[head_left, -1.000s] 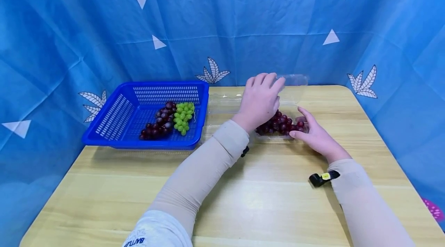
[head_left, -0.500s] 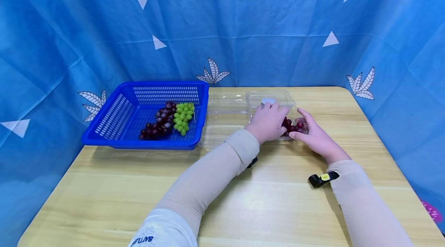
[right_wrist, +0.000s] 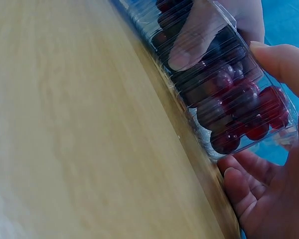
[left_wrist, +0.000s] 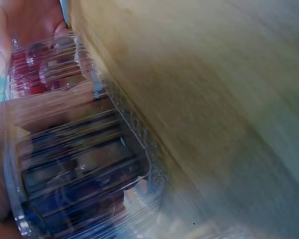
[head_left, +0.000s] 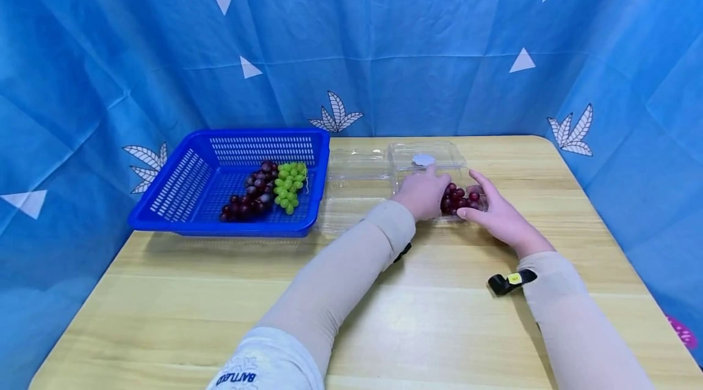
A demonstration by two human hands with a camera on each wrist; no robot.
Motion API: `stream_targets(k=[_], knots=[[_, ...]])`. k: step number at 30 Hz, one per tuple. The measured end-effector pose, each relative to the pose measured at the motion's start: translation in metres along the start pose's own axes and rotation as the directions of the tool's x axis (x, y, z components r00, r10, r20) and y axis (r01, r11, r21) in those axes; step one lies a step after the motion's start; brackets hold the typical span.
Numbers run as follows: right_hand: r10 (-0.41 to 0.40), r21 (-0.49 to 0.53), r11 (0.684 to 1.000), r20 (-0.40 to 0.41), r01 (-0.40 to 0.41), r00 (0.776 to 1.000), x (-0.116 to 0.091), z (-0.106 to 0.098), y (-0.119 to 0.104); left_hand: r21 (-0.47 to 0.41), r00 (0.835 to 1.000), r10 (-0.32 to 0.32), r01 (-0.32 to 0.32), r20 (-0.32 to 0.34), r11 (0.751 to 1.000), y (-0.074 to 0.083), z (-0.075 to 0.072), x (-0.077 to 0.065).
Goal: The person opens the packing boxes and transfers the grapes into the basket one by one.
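Note:
In the head view my left hand [head_left: 423, 193] reaches down into a clear plastic clamshell box [left_wrist: 134, 127] holding red grapes [head_left: 454, 198]. Through the ribbed wall, the right wrist view shows the left thumb [right_wrist: 188, 52] lying straight against the grapes; how the other fingers lie I cannot tell. My right hand [head_left: 498, 213] grips the box's right end, thumb at the upper rim and fingers curled low by the base. The lid [head_left: 442, 149], with a white label [head_left: 423, 160], lies folded back behind the box.
A blue plastic basket [head_left: 189, 219] stands at the left, holding dark grapes [head_left: 249, 201] and green grapes [head_left: 290, 185]. Between basket and grape box lies a second clear box [head_left: 357, 188], opened out. Everything rests on a wooden table [head_left: 412, 310] before a blue curtain [head_left: 417, 18].
My left hand has come down from above the box, into it among the grapes. The lid has dropped from a raised tilt to lying back. The right hand has kept its place.

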State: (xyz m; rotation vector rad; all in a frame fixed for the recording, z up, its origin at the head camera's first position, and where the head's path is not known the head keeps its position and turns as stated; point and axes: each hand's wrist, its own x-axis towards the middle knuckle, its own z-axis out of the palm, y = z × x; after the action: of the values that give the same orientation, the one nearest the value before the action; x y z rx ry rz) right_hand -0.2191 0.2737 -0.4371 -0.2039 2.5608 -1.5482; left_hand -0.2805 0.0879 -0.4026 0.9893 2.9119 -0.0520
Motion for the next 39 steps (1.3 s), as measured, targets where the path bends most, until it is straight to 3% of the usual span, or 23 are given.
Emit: stream_targets(k=[7,17,24,34,39], knots=[[-0.003,-0.029,1.000,-0.012,0.003,1.000,0.000,0.000,0.007,0.010,1.000,0.015,-0.015,0.006,1.000,0.001,0.000,0.001],[-0.004,-0.019,1.000,-0.004,0.004,1.000,-0.002,-0.001,-0.008,0.046,0.999,0.039,-0.039,0.001,0.998,-0.002,-0.006,0.005],[0.004,-0.059,0.998,-0.023,-0.005,1.000,-0.002,0.000,0.008,0.049,0.998,0.056,-0.055,-0.025,0.997,-0.001,-0.002,0.002],[-0.040,-0.149,0.988,-0.022,0.036,0.999,-0.003,0.001,0.011,0.079,0.994,0.110,-0.108,-0.023,0.991,0.001,-0.001,0.001],[-0.029,-0.162,0.987,-0.027,0.024,0.999,-0.003,0.001,0.011,0.042,0.995,0.088,-0.087,-0.035,0.995,0.001,-0.001,0.002]])
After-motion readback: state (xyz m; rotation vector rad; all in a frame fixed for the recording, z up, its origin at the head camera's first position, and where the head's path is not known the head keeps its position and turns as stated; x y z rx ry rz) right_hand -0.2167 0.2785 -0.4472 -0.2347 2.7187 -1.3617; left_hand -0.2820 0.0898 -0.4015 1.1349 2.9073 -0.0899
